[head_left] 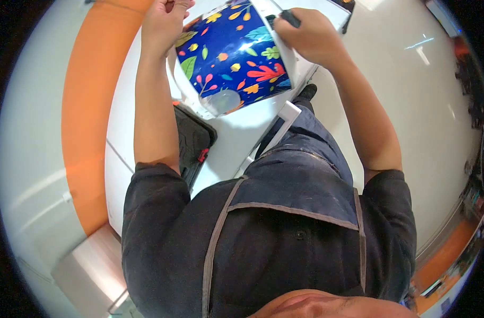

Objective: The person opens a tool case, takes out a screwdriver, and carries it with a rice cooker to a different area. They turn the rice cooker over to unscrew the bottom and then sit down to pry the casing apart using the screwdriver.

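A curved-sided object with a glossy dark blue skin, printed with colourful leaves and acorns, and white ends sits tilted at the top of the head view. My left hand is at its upper left side, fingers curled together; whether they hold anything is hidden. On the other side, my right hand is closed around a black-handled tool beside the object's white right edge. The tool's working end cannot be made out. A pale round patch shows at the object's lower edge.
The object rests over a white table. An open-looking black case with a red latch lies near my left forearm. A white frame bar juts out by my legs. An orange band runs along the left.
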A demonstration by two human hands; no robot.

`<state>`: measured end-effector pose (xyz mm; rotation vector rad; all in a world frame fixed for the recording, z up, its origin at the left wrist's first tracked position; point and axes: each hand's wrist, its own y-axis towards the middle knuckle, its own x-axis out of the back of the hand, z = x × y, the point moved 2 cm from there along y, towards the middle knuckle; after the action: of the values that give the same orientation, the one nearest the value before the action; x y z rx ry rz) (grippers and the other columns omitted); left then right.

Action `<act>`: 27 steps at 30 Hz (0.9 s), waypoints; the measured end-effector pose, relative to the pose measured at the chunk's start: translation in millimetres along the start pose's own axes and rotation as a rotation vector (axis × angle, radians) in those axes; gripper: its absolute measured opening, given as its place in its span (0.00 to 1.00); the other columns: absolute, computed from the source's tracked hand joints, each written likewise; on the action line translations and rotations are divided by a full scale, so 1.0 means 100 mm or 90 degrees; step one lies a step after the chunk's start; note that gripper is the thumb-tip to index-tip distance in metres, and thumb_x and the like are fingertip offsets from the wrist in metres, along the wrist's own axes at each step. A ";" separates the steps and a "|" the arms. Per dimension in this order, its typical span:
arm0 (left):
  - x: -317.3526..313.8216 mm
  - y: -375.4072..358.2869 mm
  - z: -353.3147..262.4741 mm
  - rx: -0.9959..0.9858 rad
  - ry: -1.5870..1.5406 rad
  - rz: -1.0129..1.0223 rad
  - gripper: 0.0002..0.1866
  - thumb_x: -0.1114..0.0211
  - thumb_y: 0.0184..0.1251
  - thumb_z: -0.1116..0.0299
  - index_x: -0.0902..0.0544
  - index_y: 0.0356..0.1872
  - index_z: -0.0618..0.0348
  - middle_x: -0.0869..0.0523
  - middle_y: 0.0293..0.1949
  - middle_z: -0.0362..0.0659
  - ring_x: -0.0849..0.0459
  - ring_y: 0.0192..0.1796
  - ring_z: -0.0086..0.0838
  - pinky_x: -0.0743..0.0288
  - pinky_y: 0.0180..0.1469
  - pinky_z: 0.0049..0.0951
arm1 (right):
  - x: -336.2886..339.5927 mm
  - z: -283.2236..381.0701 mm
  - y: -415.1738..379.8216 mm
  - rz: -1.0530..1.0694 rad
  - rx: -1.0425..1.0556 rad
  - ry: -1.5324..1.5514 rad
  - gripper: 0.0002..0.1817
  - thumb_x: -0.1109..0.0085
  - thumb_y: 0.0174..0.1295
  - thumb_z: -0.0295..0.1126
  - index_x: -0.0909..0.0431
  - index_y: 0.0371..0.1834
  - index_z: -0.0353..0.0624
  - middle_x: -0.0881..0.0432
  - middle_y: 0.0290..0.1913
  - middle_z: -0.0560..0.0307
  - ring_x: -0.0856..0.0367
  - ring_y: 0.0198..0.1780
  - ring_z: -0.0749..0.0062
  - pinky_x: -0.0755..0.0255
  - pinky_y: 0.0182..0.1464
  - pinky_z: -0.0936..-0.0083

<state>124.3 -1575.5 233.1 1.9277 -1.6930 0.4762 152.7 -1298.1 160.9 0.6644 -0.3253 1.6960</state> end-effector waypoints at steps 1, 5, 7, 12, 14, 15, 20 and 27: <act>0.06 0.00 0.09 -0.006 0.041 -0.033 0.16 0.41 0.80 0.55 0.20 0.43 0.59 0.15 0.37 0.39 0.20 0.38 0.21 0.23 0.42 0.25 | 0.01 -0.04 0.01 0.012 -0.019 0.032 0.23 0.44 0.65 0.47 0.16 0.32 0.34 0.16 0.28 0.44 0.19 0.29 0.58 0.24 0.40 0.63; 0.54 -0.16 0.71 0.111 0.143 -0.124 0.18 0.36 0.76 0.54 0.15 0.46 0.61 0.11 0.42 0.42 0.15 0.40 0.24 0.21 0.45 0.26 | 0.04 0.07 0.05 0.008 -0.044 0.038 0.25 0.43 0.66 0.51 0.15 0.37 0.34 0.15 0.28 0.50 0.19 0.31 0.66 0.24 0.40 0.68; 0.64 -0.34 1.06 0.153 0.152 -0.219 0.15 0.23 0.64 0.57 0.11 0.41 0.59 0.10 0.34 0.38 0.16 0.32 0.20 0.22 0.38 0.21 | 0.06 0.11 0.04 0.004 -0.070 0.010 0.25 0.43 0.67 0.52 0.14 0.42 0.36 0.14 0.30 0.51 0.18 0.33 0.68 0.24 0.43 0.69; 0.64 -0.71 2.22 0.307 0.382 -0.009 0.10 0.30 0.61 0.58 0.10 0.35 0.51 0.08 0.35 0.44 0.10 0.39 0.33 0.19 0.45 0.33 | 0.15 0.30 0.03 0.008 -0.072 0.004 0.26 0.44 0.69 0.53 0.14 0.42 0.37 0.16 0.27 0.55 0.19 0.31 0.72 0.26 0.41 0.72; 0.52 -0.84 2.24 0.305 0.497 0.114 0.09 0.29 0.59 0.58 0.10 0.34 0.49 0.08 0.38 0.44 0.10 0.40 0.36 0.19 0.46 0.32 | 0.20 0.39 0.02 0.035 -0.102 0.005 0.26 0.44 0.69 0.53 0.14 0.41 0.37 0.17 0.25 0.57 0.21 0.30 0.73 0.27 0.38 0.72; 0.48 -0.90 2.28 0.312 0.484 0.126 0.08 0.29 0.58 0.59 0.10 0.34 0.49 0.08 0.37 0.44 0.10 0.40 0.36 0.19 0.46 0.32 | 0.20 0.37 0.03 0.021 -0.091 0.016 0.26 0.44 0.69 0.52 0.14 0.41 0.36 0.18 0.24 0.57 0.21 0.29 0.74 0.28 0.37 0.72; 0.47 -0.97 2.56 0.272 0.491 0.122 0.08 0.31 0.57 0.62 0.11 0.35 0.50 0.09 0.39 0.45 0.11 0.43 0.41 0.19 0.48 0.36 | 0.21 0.49 -0.03 -0.024 -0.123 0.009 0.25 0.44 0.69 0.50 0.15 0.39 0.35 0.19 0.23 0.58 0.23 0.28 0.75 0.29 0.35 0.73; 0.40 -0.91 2.52 0.271 0.514 0.103 0.12 0.37 0.69 0.59 0.13 0.42 0.53 0.09 0.42 0.48 0.11 0.45 0.43 0.20 0.51 0.39 | 0.13 0.38 -0.07 -0.034 -0.157 0.004 0.26 0.44 0.68 0.51 0.13 0.43 0.35 0.14 0.27 0.51 0.16 0.30 0.67 0.24 0.39 0.68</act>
<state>200.6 -1750.0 40.5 1.5091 -1.2541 1.5368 167.2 -1306.8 198.1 0.4815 -0.4981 1.5748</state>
